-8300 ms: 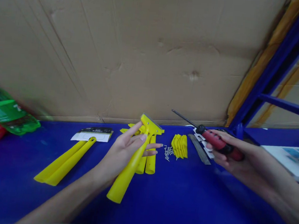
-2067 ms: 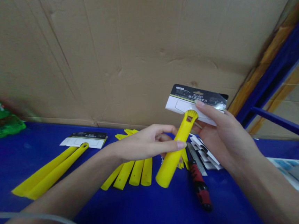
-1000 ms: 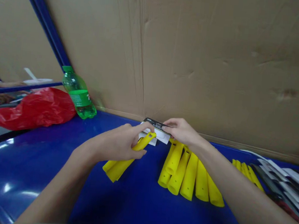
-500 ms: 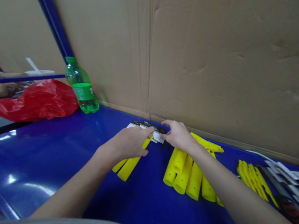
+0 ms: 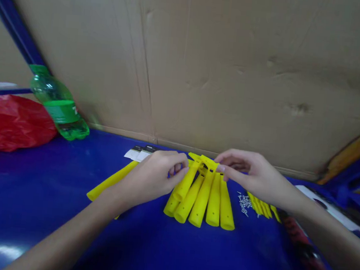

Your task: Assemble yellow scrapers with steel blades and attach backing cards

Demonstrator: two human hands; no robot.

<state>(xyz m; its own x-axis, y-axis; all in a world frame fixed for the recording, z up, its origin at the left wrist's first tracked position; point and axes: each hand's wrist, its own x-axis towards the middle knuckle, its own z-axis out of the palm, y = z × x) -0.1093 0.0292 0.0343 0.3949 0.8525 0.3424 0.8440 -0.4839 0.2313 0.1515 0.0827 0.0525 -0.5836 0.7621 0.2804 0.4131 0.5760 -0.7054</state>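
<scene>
Several yellow plastic tubes (image 5: 204,200) with small holes lie fanned out on the blue table (image 5: 163,255). My right hand (image 5: 249,170) pinches the flat far end of a yellow tube (image 5: 211,162) on top of this pile, between thumb and fingers. At the pile's left side is my left hand (image 5: 159,173), its fingers curled and the thumb pressed in; what they hold, if anything, is hidden. Another yellow tube (image 5: 111,181) lies to its left, partly covered by the hand and forearm. Behind that hand are black-and-white cards (image 5: 139,152).
Small metal screws or pins (image 5: 243,203) lie right of the pile, beside thin yellow pieces (image 5: 263,207). A red-and-black tool (image 5: 307,251) is at the right. A green bottle (image 5: 62,108) and red plastic bag (image 5: 14,122) stand left, before a cardboard wall (image 5: 220,71).
The view has swung to the right. My left hand has moved from the tubes at the left to the pile's edge. My right hand has left the cards and gripped a tube on the pile.
</scene>
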